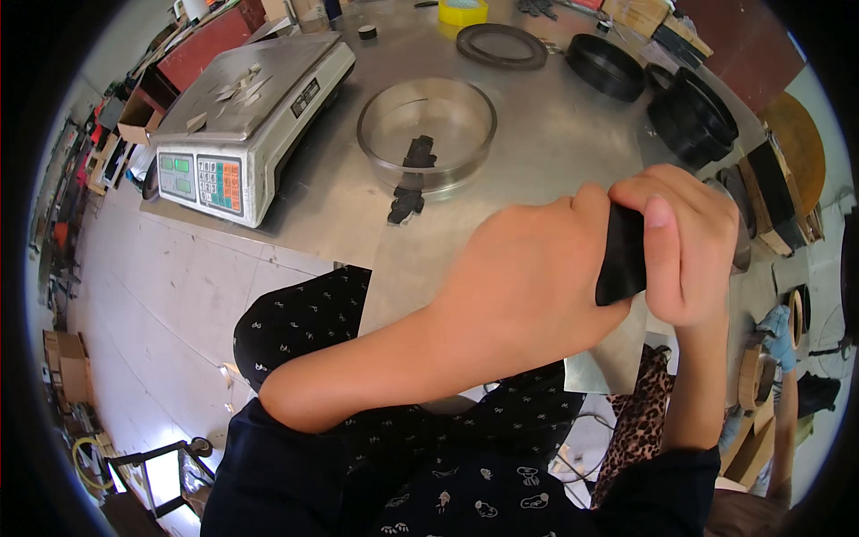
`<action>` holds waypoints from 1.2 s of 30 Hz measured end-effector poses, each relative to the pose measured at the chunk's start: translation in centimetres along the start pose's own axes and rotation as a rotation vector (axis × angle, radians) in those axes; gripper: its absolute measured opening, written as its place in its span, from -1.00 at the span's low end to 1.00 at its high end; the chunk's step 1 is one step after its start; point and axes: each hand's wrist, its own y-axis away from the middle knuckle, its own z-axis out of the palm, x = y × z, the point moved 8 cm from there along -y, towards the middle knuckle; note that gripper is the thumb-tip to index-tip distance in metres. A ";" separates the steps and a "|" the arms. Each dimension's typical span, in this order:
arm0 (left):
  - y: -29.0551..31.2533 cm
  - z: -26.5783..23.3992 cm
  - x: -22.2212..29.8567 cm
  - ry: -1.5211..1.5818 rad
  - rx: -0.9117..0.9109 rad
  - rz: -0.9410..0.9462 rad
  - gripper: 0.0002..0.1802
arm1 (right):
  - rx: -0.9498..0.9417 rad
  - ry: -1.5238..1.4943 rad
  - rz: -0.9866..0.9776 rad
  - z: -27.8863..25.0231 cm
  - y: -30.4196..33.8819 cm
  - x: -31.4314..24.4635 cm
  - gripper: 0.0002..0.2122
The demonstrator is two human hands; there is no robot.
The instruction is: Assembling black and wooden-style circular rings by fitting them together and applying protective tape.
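My left hand (537, 268) and my right hand (684, 246) are close together above the near right of the metal table. Between them is a flat, black, rubber-like piece (622, 255), and both hands are closed on it. The left fingers are mostly behind that hand, while the right thumb lies along the piece's right side. Beyond my left hand stands a wide, shiny ring (480, 148). Dark lumpy material (407, 201) shows inside the ring and in front of its near wall; whether it is one piece I cannot tell.
A digital scale (255, 121) with small scraps on its pan stands at the left. Farther back lie a flat dark ring (501, 45), black rings (606, 67) and a yellow tape roll (463, 11). At the right, another person's blue-gloved hand (778, 336) is near round parts.
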 end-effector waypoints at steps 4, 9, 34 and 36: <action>2.0 0.7 -2.9 0.623 0.062 -0.237 -0.43 | -0.255 -0.192 -0.227 2.1 -2.7 -0.5 -0.87; 6.6 2.3 -7.1 1.164 0.496 -0.474 -0.48 | -0.444 -0.211 -0.293 7.8 -5.5 -3.4 -0.85; 7.0 7.5 -8.1 1.753 0.599 -0.814 -0.44 | -0.208 0.053 0.603 6.1 6.6 -5.0 -0.73; 7.0 7.1 -7.4 1.724 0.622 -0.812 -0.45 | -0.222 0.056 0.634 5.9 6.9 -5.0 -0.66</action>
